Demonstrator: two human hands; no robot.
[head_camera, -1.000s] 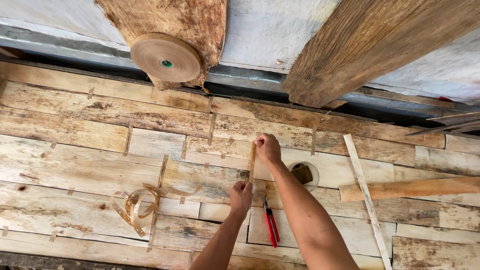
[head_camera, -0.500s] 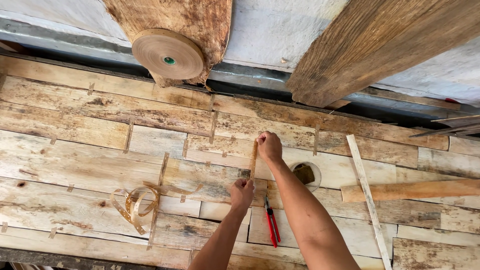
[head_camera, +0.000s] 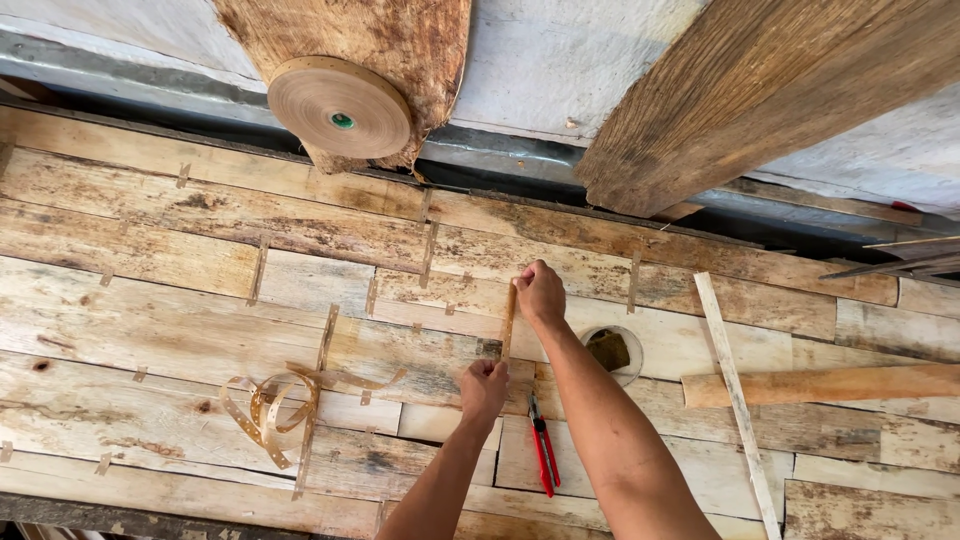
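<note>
On the veneer sheet:
Tape strip: a thin brown strip (head_camera: 509, 320) lies upright along a seam between two veneer pieces, stretched between your hands.
Right hand: your right hand (head_camera: 541, 293) is closed down on the strip's top end, fingers curled, pressing it to the wood.
Left hand: your left hand (head_camera: 486, 383) pinches the strip's bottom end in a narrow grip, just above the cutter.
Change: against the pictures from a second back, almost nothing has moved; both hands sit at the same ends of the strip, so it reads as being held and pressed flat, not yet let go.
Cutter: a red-handled cutter (head_camera: 543, 452) lies on the sheet just below your left hand, untouched.
Loose tape: a curl of used tape (head_camera: 262, 412) lies well to the left.
Roll: a big tape roll (head_camera: 340, 108) stands at the far edge.
Hole: a round knot hole (head_camera: 610, 352) sits just right of your right forearm.
Stick: a pale slat (head_camera: 738, 400) lies aslant farther right.
</note>
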